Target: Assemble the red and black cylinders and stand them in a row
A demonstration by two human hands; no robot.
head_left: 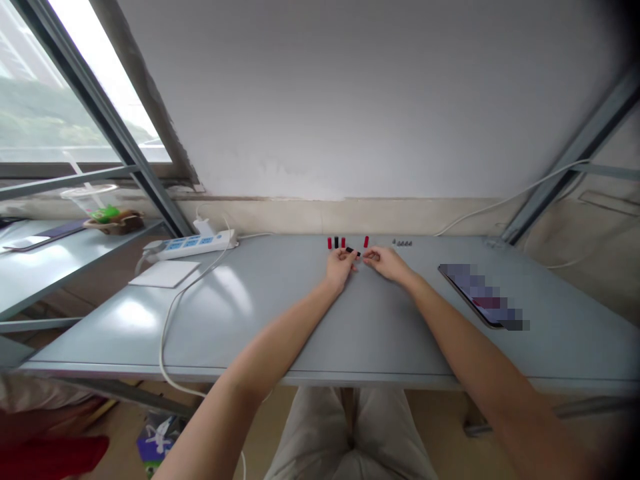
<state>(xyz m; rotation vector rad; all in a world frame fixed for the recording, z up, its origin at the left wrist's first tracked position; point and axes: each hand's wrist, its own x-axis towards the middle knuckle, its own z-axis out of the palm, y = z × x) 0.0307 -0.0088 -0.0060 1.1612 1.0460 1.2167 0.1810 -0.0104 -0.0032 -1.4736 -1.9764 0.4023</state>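
My left hand is closed on a small black cylinder, which points toward my right hand. My right hand is pinched close beside the cylinder's end; whatever lies between its fingertips is too small to make out. Just behind my left hand stand a red cylinder, a black one and another red one. A separate red cylinder is behind my right hand. Several small grey metal pieces form a row to the right.
On the grey table, a phone lies at the right. A power strip, a white flat square and a white cable are at the left. A lidded cup sits on the far-left shelf.
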